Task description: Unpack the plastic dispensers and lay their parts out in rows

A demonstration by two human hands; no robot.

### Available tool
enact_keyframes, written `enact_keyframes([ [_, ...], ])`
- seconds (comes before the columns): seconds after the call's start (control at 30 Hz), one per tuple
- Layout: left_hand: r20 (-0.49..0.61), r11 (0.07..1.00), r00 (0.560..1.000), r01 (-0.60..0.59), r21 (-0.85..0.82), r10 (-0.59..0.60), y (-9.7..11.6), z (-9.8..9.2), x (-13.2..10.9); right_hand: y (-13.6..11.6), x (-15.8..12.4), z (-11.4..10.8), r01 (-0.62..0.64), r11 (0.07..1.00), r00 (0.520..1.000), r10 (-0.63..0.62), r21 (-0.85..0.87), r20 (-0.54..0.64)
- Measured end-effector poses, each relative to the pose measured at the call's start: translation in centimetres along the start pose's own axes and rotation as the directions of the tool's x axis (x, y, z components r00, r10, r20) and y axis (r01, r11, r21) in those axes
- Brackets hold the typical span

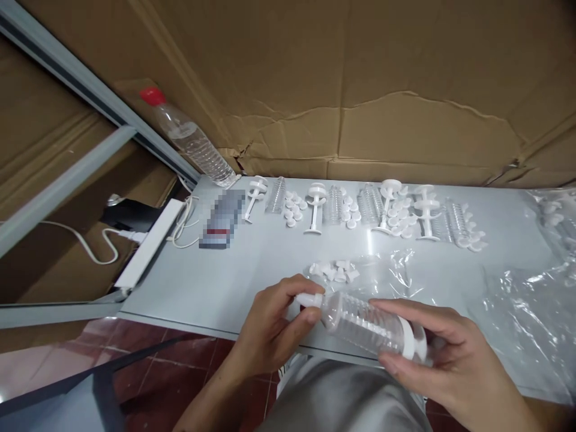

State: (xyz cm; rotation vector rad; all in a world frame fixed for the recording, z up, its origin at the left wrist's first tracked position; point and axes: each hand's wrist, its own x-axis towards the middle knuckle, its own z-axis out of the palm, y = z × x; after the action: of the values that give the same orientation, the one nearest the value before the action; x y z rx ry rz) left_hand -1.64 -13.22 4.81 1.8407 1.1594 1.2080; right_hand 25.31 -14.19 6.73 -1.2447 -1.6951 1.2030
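Observation:
Over the near edge of the grey table I hold a clear ribbed plastic tube lying sideways. My right hand is wrapped round its wide white end. My left hand pinches the small white cap at the tube's narrow tip. Just behind lies a small heap of white caps on a clear plastic bag.
A row of white plungers, clear tubes and white discs lies along the far side. A water bottle with a red cap leans at the back left. A power strip sits left; crumpled clear bags lie right. Cardboard walls stand behind.

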Motion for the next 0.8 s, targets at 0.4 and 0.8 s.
enact_keyframes([
  [0.4,0.111,0.955,0.95,0.296,-0.013,-0.293,-0.1,0.1,4.5,0.4,0.7,0.4,0.16,0.943,0.975,-0.196,-0.293,-0.1],
  [0.8,0.197,0.971,0.956,0.233,-0.059,-0.218,-0.2,0.9,3.2,0.0,0.5,-1.7,0.165,0.962,0.983,-0.179,-0.219,-0.047],
])
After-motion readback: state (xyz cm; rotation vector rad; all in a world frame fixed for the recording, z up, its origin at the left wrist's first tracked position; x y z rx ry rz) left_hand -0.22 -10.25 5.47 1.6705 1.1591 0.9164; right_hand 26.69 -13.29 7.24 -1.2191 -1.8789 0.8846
